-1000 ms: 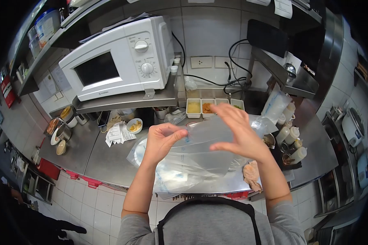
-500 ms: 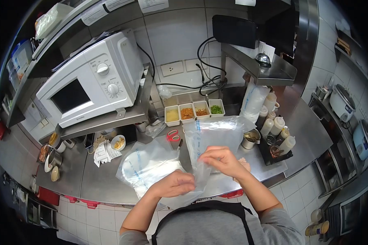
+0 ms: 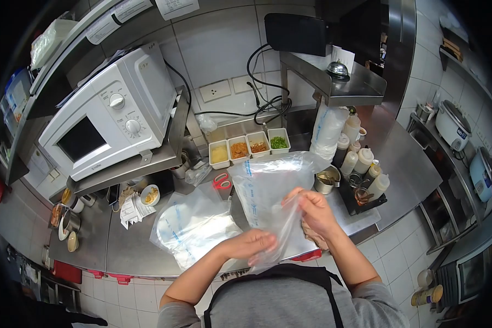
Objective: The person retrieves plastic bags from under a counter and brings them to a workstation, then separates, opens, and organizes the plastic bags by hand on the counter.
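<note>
My left hand [image 3: 251, 244] is closed on the lower left edge of a clear plastic bag [image 3: 265, 188] with blue print. Higher and to the right, my right hand [image 3: 311, 209] pinches the bag's right edge, its fingers seen partly through the film. The bag's far end lies on the steel counter. Left of it lie more clear plastic bags [image 3: 194, 225], flat on the counter over something round and white. Red-handled scissors [image 3: 222, 181] rest between the bags and the food tubs. A beige cloth [image 3: 313, 236] is partly hidden behind my right forearm.
White tubs of chopped food [image 3: 238, 149] line the back. Right of them stand a plastic roll [image 3: 329, 131], a metal pot [image 3: 327, 179] and a black tray of squeeze bottles [image 3: 365, 203]. Left are a microwave [image 3: 106, 115], papers [image 3: 134, 210] and a small bowl [image 3: 150, 195].
Both hands have come down from above the counter and now hold the bag near its front end. The bag is stretched between them. The view has shifted to the right.
</note>
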Demonstrator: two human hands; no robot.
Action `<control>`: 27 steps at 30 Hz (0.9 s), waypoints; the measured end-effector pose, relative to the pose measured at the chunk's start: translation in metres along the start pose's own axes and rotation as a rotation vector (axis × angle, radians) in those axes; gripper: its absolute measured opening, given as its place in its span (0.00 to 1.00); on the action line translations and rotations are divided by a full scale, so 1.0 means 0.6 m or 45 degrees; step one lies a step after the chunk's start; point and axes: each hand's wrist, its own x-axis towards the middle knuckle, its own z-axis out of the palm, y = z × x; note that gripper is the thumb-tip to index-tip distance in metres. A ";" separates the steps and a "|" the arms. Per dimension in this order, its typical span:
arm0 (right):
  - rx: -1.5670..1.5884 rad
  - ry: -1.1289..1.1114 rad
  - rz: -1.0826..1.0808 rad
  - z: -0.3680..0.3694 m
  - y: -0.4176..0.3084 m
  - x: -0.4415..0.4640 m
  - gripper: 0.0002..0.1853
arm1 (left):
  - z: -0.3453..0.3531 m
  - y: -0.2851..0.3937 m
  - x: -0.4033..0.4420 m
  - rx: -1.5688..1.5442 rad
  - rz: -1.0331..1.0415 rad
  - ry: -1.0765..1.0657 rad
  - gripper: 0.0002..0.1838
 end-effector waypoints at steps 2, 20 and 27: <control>0.551 -0.281 0.347 -0.026 -0.019 -0.008 0.12 | -0.016 -0.008 0.013 -0.046 0.060 0.165 0.21; -0.993 0.229 0.182 -0.220 0.226 0.054 0.17 | -0.191 -0.294 0.103 0.367 -0.083 1.105 0.18; -1.291 0.176 0.090 -0.201 0.292 0.001 0.15 | -0.216 -0.455 0.173 1.275 -0.350 0.868 0.10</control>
